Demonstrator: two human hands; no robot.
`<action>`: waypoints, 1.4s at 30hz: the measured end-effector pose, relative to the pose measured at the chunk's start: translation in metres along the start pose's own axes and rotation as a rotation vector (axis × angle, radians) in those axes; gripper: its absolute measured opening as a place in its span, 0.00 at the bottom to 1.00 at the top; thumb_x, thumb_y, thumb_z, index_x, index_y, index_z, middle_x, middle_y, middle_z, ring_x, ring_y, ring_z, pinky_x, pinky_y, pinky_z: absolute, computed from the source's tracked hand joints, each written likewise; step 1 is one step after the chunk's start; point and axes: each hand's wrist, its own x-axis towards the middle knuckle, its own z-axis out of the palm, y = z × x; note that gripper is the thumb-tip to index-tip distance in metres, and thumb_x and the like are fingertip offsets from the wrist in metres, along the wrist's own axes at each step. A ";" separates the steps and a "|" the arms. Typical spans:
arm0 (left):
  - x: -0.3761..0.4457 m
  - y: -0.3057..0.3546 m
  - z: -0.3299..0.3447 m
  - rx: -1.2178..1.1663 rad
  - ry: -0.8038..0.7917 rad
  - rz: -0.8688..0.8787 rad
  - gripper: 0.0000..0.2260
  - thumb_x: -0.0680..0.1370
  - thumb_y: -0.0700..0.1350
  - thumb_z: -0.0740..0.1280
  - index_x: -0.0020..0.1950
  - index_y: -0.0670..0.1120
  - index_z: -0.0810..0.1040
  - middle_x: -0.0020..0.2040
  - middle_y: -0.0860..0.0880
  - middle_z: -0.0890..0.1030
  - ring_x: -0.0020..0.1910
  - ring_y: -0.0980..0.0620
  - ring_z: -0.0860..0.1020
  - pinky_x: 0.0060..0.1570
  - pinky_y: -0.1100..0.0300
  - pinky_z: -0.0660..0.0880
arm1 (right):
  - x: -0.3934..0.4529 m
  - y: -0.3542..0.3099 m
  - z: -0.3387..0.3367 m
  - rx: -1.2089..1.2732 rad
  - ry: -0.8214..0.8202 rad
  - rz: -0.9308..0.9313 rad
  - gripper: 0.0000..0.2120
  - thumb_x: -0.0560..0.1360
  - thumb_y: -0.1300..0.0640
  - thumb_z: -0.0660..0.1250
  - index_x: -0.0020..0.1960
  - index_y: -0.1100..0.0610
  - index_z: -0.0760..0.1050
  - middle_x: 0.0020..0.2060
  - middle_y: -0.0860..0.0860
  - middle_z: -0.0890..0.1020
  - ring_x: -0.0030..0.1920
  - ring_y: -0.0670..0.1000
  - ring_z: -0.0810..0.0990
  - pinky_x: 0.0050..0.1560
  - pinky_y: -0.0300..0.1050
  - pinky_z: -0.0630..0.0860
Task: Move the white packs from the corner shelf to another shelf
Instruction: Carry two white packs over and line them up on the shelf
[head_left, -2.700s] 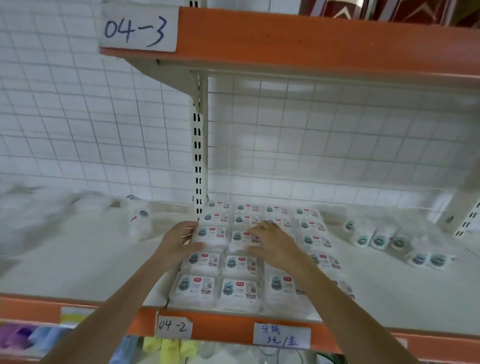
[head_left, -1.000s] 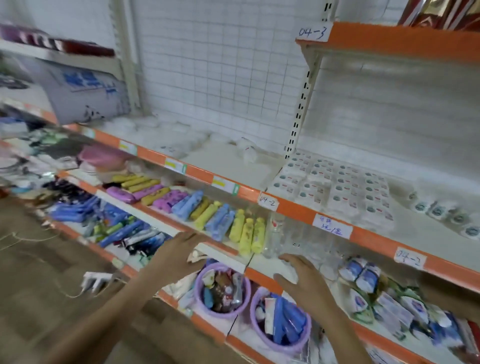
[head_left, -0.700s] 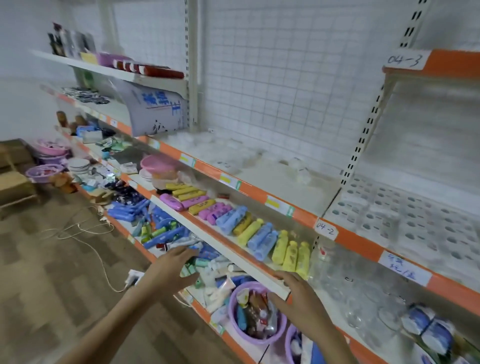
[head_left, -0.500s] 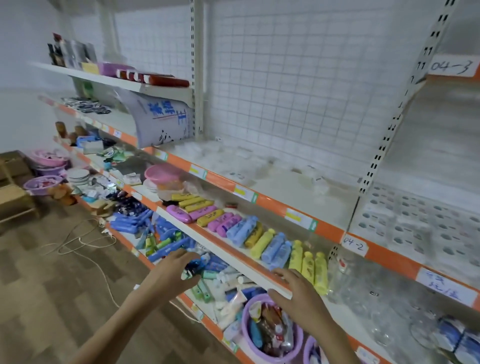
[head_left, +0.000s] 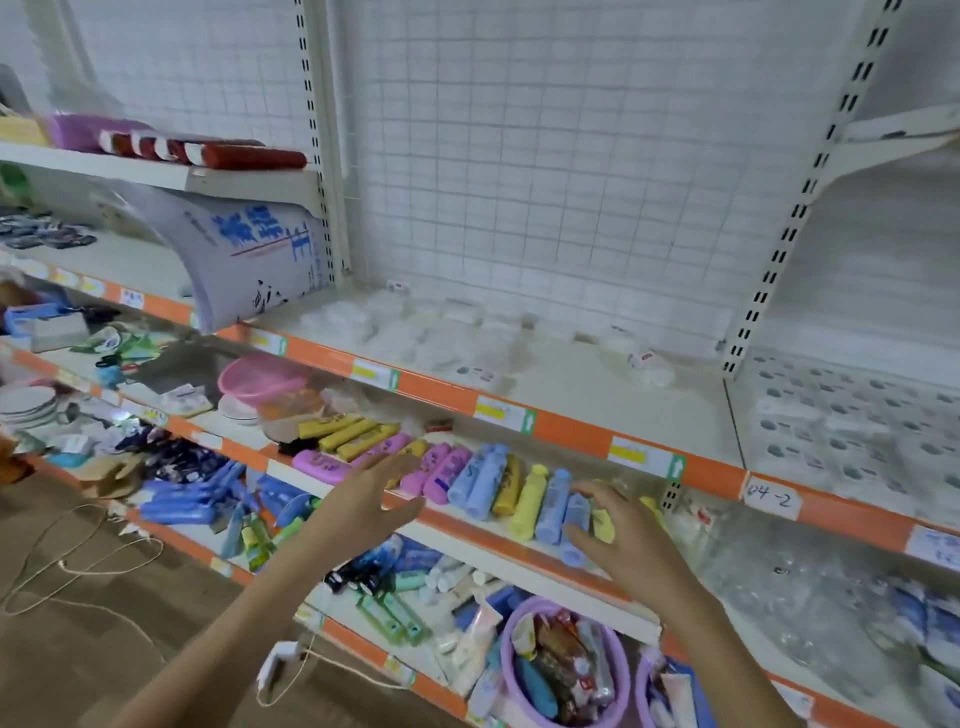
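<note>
Orange-edged shelving (head_left: 571, 431) runs along the gridded white wall. On the corner shelf, under the wire grid, a loose heap of white packs (head_left: 415, 332) lies blurred; more packs in neat rows (head_left: 841, 431) fill the bay to the right. Both arms reach forward, holding nothing: the left hand (head_left: 363, 501) and right hand (head_left: 618, 540) have their fingers spread and relaxed in front of the coloured tubes (head_left: 519, 488).
</note>
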 end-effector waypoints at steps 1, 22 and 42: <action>0.013 0.000 -0.001 -0.028 0.005 0.018 0.20 0.75 0.47 0.68 0.66 0.48 0.70 0.60 0.55 0.73 0.60 0.55 0.71 0.57 0.61 0.69 | 0.007 0.002 -0.006 -0.012 0.026 0.015 0.20 0.75 0.49 0.65 0.66 0.48 0.67 0.61 0.42 0.70 0.63 0.45 0.70 0.56 0.38 0.67; 0.387 0.071 0.067 -0.075 -0.132 0.486 0.23 0.73 0.50 0.70 0.66 0.49 0.69 0.56 0.53 0.72 0.52 0.55 0.72 0.57 0.57 0.71 | 0.223 0.144 -0.104 -0.157 0.187 0.429 0.31 0.72 0.44 0.67 0.70 0.51 0.60 0.68 0.51 0.66 0.66 0.52 0.68 0.60 0.45 0.66; 0.499 0.098 0.190 0.188 -0.461 0.666 0.26 0.72 0.50 0.69 0.67 0.46 0.65 0.67 0.49 0.67 0.66 0.51 0.65 0.63 0.57 0.65 | 0.250 0.171 -0.083 -0.003 0.350 0.648 0.26 0.66 0.40 0.69 0.59 0.49 0.69 0.52 0.49 0.78 0.50 0.50 0.78 0.52 0.49 0.76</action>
